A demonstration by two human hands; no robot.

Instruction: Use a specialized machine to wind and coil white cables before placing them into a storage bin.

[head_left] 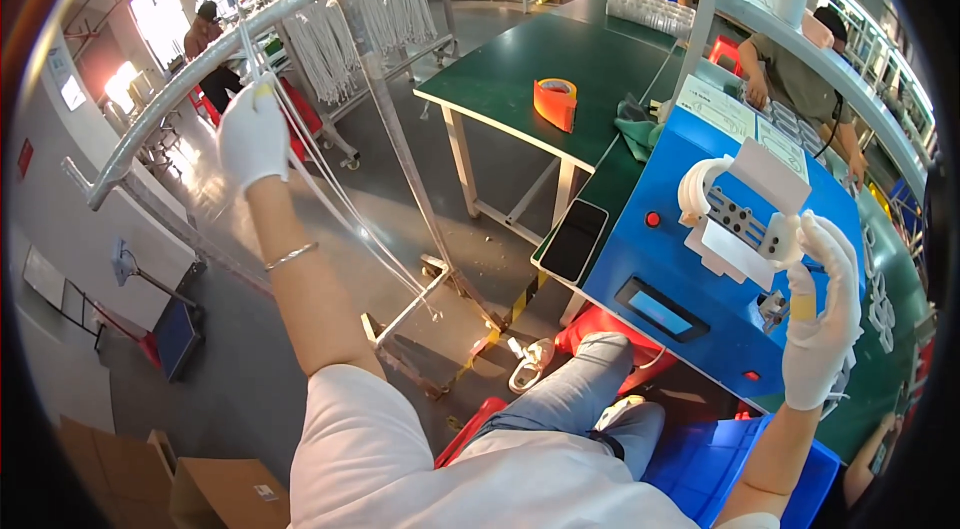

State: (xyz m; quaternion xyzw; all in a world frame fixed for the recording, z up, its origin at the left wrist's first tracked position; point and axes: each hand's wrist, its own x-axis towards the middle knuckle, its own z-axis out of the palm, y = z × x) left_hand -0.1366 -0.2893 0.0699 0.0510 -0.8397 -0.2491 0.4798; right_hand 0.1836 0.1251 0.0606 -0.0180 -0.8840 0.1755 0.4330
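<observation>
My left hand (255, 134), in a white glove, is raised at the rail of a metal rack (290, 14). Its fingers close round a few long white cables (345, 214) that hang over the rail and trail down toward the floor. On the right, a blue machine (640, 229) carries a metal winding fixture (738, 217) with white flaps and a white cable coil (700, 187) at its left side. My gloved right hand (825, 329) is at the fixture's right end, fingers bent in against it. What lies between those fingertips is hidden.
A phone (575, 241) lies beside the machine. An orange tape roll (555, 105) sits on the green table (490, 69). More white cables (325, 49) hang on a rack behind. A blue bin (700, 464) stands by my right leg. A co-worker (800, 69) works beyond the machine.
</observation>
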